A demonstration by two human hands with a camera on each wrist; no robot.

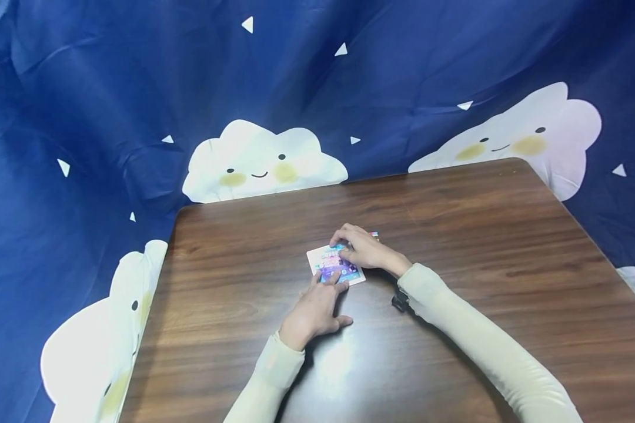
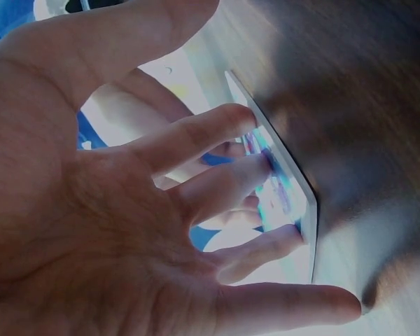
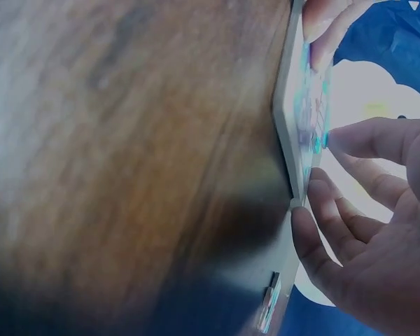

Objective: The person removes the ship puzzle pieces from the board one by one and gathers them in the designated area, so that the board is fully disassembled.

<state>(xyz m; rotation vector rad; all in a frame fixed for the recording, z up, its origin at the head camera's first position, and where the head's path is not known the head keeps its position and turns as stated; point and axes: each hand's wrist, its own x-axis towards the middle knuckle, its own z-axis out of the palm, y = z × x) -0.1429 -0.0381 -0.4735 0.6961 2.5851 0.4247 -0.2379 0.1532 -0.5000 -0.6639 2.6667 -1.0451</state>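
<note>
A flat white square board (image 1: 357, 279) with a purple, pink and teal printed picture lies on the table. My left hand (image 1: 312, 311) reaches in from the near side; several fingertips rest on the board and its thumb is spread out to the right. Over the board's far right part, my right hand (image 1: 367, 249) is bent, with fingers and thumb apart. In the right wrist view, one digit of the right hand (image 3: 378, 217) touches a small teal bit (image 3: 326, 140) on the board. Other fingertips are at the board's edge. The hands hide part of the picture.
A small colored flat piece (image 1: 374, 234) lies just beyond the right hand; the right wrist view shows a small piece (image 3: 269, 304) beside the board. The brown wooden table (image 1: 233, 282) has rounded corners. Behind it hangs a blue cloth (image 1: 296, 70) with clouds.
</note>
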